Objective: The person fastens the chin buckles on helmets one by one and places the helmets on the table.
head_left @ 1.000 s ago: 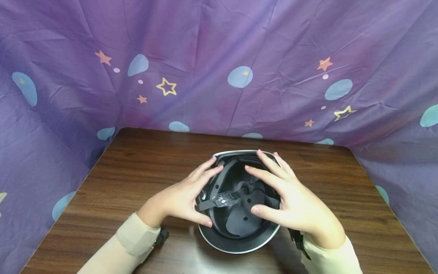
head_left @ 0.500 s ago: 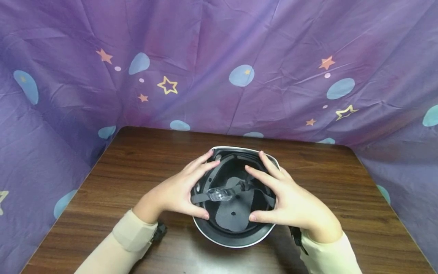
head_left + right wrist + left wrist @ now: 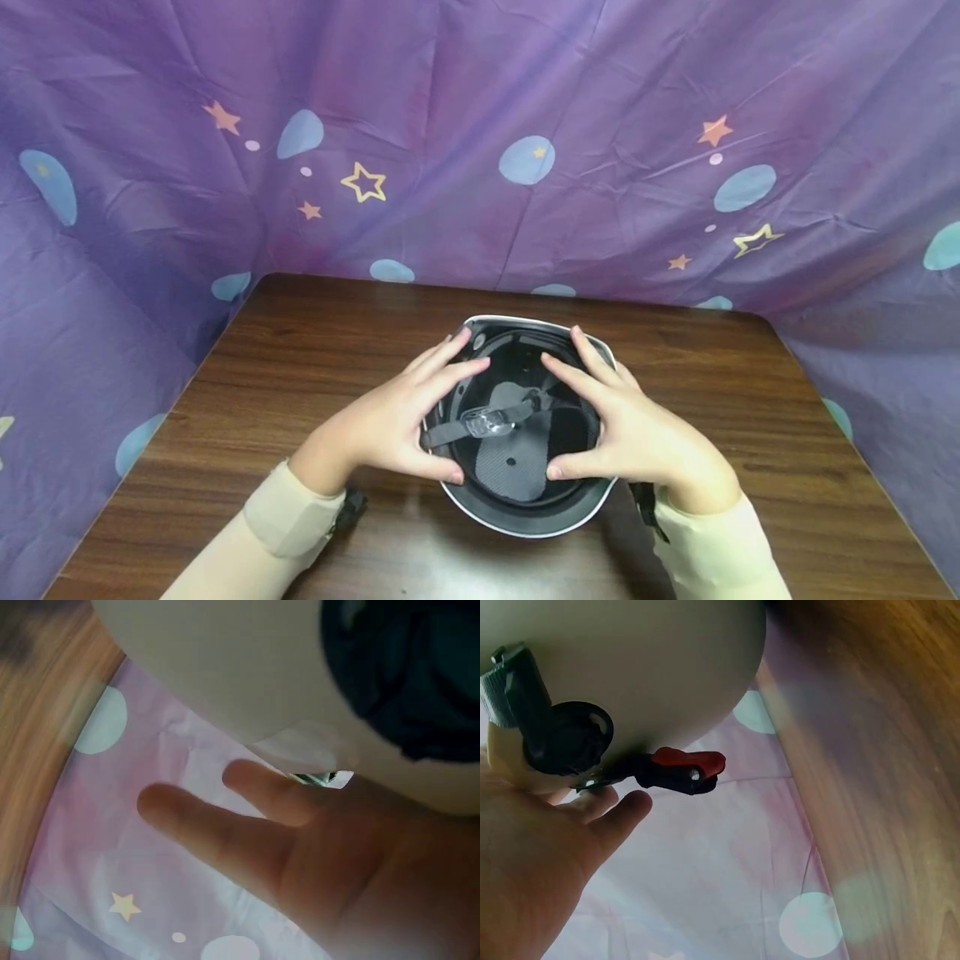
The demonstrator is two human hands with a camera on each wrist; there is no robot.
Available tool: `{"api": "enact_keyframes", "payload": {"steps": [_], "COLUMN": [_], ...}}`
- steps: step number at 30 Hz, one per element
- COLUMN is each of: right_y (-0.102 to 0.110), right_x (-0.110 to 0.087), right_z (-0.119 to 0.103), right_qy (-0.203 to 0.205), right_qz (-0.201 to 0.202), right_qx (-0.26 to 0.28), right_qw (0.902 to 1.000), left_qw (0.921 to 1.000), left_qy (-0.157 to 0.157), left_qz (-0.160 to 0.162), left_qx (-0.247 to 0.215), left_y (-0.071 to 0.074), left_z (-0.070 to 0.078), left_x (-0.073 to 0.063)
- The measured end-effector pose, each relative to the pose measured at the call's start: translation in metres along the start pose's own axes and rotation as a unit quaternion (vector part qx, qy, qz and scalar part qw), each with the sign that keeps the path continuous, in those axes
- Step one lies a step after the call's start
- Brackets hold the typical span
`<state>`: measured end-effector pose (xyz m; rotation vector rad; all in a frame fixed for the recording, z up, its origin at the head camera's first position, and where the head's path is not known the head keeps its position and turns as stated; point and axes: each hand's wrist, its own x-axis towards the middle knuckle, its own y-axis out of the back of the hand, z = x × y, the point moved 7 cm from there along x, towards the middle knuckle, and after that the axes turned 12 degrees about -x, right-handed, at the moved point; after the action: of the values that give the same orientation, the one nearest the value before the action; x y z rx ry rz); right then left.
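Observation:
A helmet with a white edge (image 3: 525, 527) is bottom up between my hands, its dark padded inside facing the head camera. Across the opening runs a dark chin strap with a clear buckle (image 3: 487, 422). My left hand (image 3: 390, 425) grips the helmet's left side, thumb and fingers spread over the rim. On the opposite side my right hand (image 3: 648, 437) holds it in the same way. The left wrist view shows the pale outer shell (image 3: 660, 667), a black round fitting (image 3: 570, 739) and a black clip with a red tab (image 3: 690, 760).
The helmet is over a brown wood-grain table (image 3: 300, 350), close to its near side. Purple cloth (image 3: 450, 83) with stars and blue spots hangs behind the table and along both sides. A dark round fitting (image 3: 412, 675) fills a corner of the right wrist view.
The helmet has moved slightly away from the person and tilted, so the strap and buckle lie differently across its opening. Both hands have kept their grip on its sides.

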<state>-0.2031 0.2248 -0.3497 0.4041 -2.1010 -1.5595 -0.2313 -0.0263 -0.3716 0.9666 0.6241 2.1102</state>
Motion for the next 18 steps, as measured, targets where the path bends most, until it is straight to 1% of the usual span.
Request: {"api": "enact_keyframes", "payload": {"steps": [1,3,7,9,12,14,15,16,18], "right_y": [0.000,-0.001,-0.002,0.000,0.011,0.016,0.017,0.016,0.008], "right_x": [0.000,0.001,0.002,0.002,-0.002,-0.007,-0.009,-0.011,-0.012], "right_z": [0.001,0.004,0.008,0.007,-0.009,-0.030,-0.043,-0.057,-0.082], "right_qy": [-0.002,-0.017,-0.069,-0.101,-0.129,-0.127,-0.115,-0.097,-0.055], "right_qz": [0.001,-0.005,-0.024,-0.027,-0.005,0.015,0.024,0.031,0.028], "right_qx": [-0.001,-0.001,-0.011,-0.042,-0.104,-0.135,-0.146,-0.154,-0.164], "right_qw": [1.0000,0.9998,0.9973,0.9937,0.9862,0.9826,0.9822,0.9829,0.9845], "left_qw": [1.0000,1.0000,1.0000,1.0000,1.0000,0.9999,0.9998,0.9997,0.9997], "left_qy": [-0.001,-0.006,-0.008,-0.006,-0.002,-0.001,0.000,-0.001,-0.001], "left_qz": [-0.001,-0.003,-0.004,-0.003,-0.008,-0.013,-0.014,-0.015,-0.013], "left_qx": [0.001,0.003,0.002,0.000,0.005,0.011,0.014,0.017,0.021], "left_y": [0.000,0.000,-0.001,-0.001,-0.003,-0.004,-0.005,-0.005,-0.004], "left_z": [0.001,0.003,0.005,0.004,0.004,0.004,0.004,0.004,0.005], "left_x": [0.000,0.001,0.001,0.000,0.000,0.000,0.000,0.001,0.001]}}
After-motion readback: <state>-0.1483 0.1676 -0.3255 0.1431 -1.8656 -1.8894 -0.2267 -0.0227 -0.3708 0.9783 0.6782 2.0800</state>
